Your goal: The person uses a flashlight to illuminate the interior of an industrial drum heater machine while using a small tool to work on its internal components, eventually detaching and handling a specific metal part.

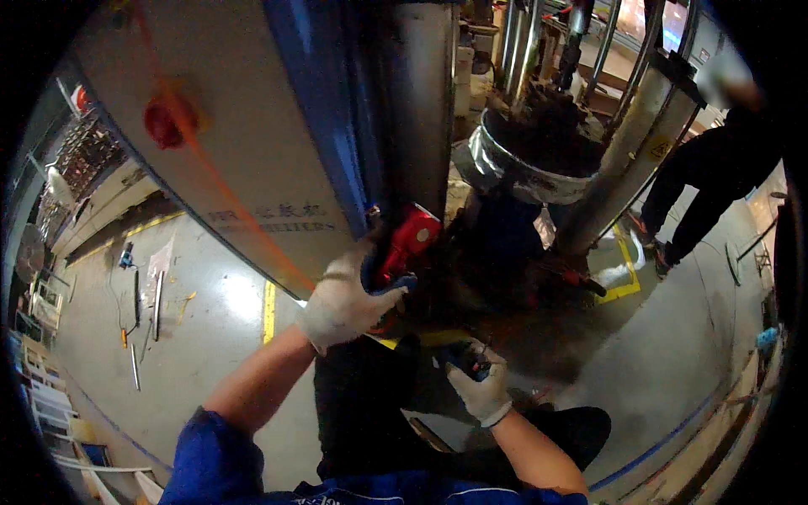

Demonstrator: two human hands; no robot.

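My left hand (pixel 341 301), in a white work glove with blue-coated fingers, is raised beside the large machine. Its fingers close round a red and black handheld tool (pixel 414 238) with a rounded body; the exact kind does not show clearly. Lower and to the right, above my knees, my right hand (pixel 484 389) wears the same sort of glove. Its fingers are curled together at a small dark piece with a reddish spot, too dim to name. The machine's grey and blue housing (pixel 244 160) rises just left of the red tool. Deep shadow hides the area between my hands and the machine.
A dirty metal drum (pixel 539 181) stands among upright bars ahead right. A person in dark clothes (pixel 715 172) stands at the far right. Rods and a cable lie on the grey floor (pixel 219 311) at left, near yellow floor tape (pixel 269 311). A red knob (pixel 171 120) juts from the housing.
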